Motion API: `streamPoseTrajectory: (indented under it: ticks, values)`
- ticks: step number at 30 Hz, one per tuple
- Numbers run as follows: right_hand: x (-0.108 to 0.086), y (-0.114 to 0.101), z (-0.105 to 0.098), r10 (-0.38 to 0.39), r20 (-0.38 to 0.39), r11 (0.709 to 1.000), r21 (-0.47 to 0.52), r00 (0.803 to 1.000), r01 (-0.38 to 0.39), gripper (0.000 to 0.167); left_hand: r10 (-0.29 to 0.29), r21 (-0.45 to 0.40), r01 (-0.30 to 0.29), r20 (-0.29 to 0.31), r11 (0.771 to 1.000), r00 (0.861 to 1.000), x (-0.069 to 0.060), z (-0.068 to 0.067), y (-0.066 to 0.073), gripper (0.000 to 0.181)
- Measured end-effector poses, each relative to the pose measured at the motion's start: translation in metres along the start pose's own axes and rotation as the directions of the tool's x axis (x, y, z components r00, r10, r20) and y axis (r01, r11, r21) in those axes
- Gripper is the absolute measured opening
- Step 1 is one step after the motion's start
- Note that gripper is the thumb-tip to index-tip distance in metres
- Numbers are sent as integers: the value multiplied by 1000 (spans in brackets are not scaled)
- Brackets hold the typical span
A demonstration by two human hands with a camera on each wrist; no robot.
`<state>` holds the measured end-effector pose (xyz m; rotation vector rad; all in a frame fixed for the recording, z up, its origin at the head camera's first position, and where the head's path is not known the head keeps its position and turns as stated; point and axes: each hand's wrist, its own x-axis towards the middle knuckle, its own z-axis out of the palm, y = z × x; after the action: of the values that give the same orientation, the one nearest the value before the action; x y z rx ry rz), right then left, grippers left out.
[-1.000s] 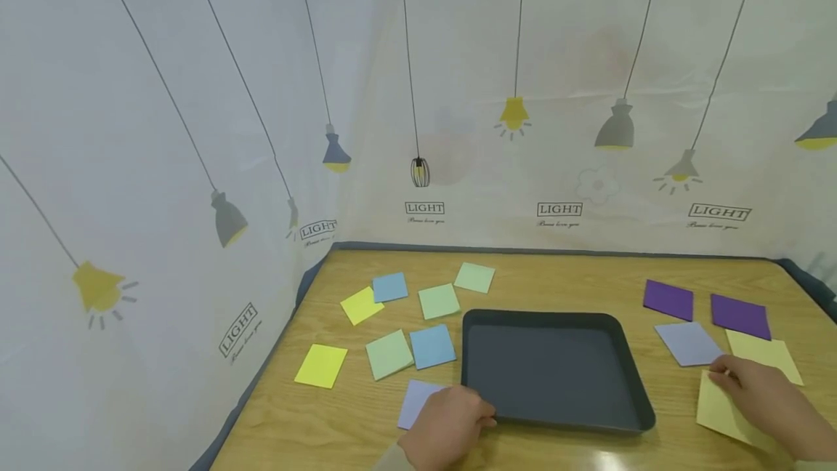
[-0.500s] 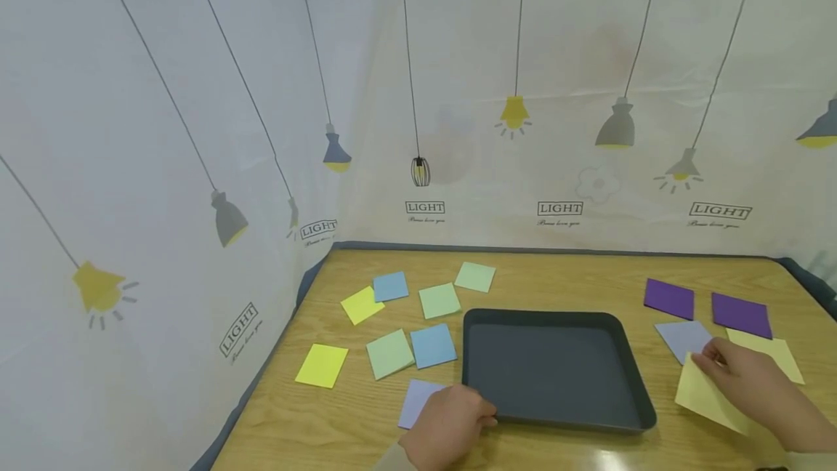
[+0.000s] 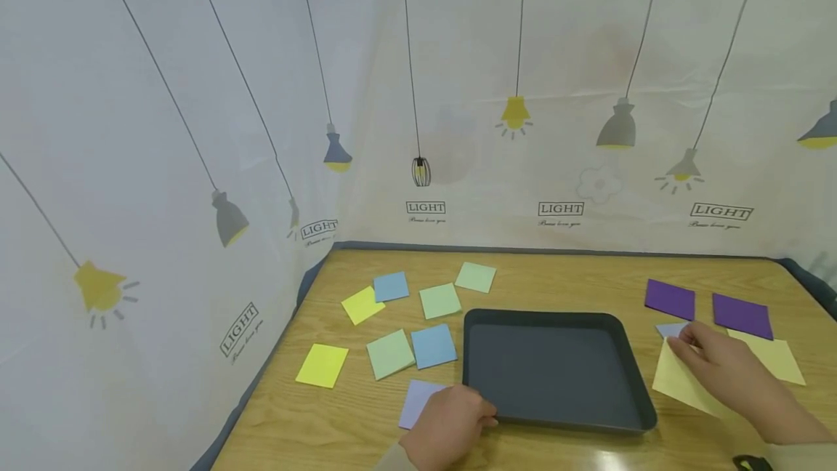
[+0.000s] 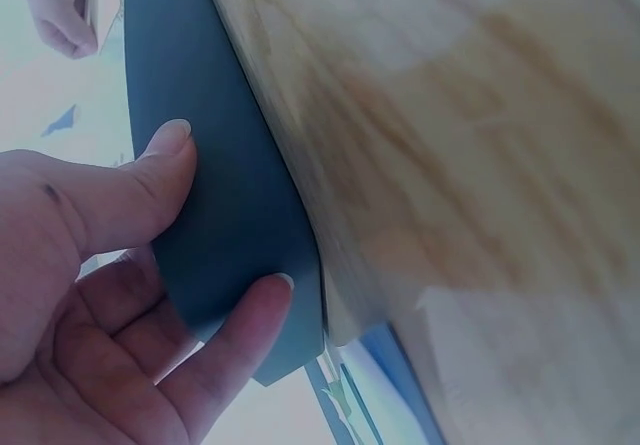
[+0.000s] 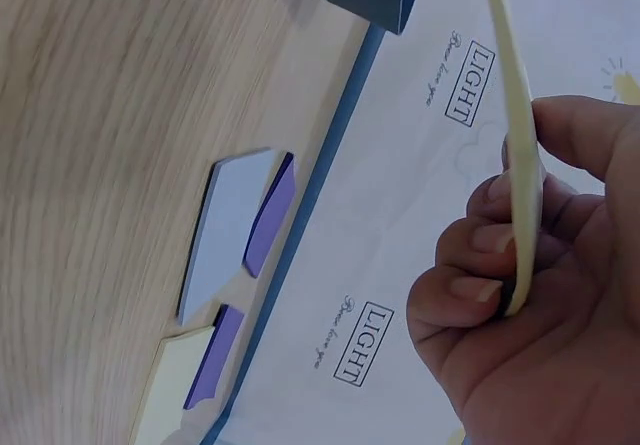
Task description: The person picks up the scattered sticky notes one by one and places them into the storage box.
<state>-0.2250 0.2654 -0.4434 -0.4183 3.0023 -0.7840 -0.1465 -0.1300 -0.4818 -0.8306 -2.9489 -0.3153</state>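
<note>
At the near left corner of the dark baking tray (image 3: 549,369), my left hand (image 3: 447,424) grips the wall. In the left wrist view, its thumb and a fingertip lie on the tray's side (image 4: 225,165). My right hand (image 3: 726,373) pinches a pale yellow sticky note pad (image 3: 683,384), tilted above the table right of the tray. The right wrist view has this pad (image 5: 522,165) edge-on between thumb and curled fingers. Beneath the right hand lies a lavender pad (image 3: 670,329), mostly hidden. Another lavender pad (image 3: 413,402) is partly covered by the left hand.
Left of the tray lie yellow (image 3: 322,365), blue (image 3: 434,345) and green (image 3: 390,353) sticky notes. Two purple pads (image 3: 670,299) and a second pale yellow one (image 3: 774,358) are at right. A printed curtain (image 3: 484,42) hangs behind the wooden table (image 3: 562,275).
My right hand has lifted the pale yellow pad and carried it leftward toward the tray, covering more of the lavender pad. The left hand and the tray have stayed in place.
</note>
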Motion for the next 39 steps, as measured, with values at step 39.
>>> streamPoseTrajectory:
  ticks: [39]
  values:
    - [25,-57,39,-157,43,986,59,987,155,23,-30,-4,30,21,1000,999,1,1,1,11]
